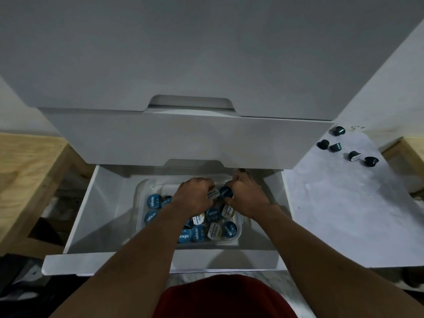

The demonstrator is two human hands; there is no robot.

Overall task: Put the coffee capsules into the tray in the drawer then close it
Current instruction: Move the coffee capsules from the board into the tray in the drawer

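Loading: left hand [195,195] clamps white-lid capsule [212,193], right hand [246,196] pinches blue capsule [226,192] over tray [140,191]; next, probably 5 loose capsules [335,147] at 2 o'clock.

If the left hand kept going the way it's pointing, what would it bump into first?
Probably the blue capsule in the right hand; the left hand, holding a white capsule, points toward it. Depth is unclear.
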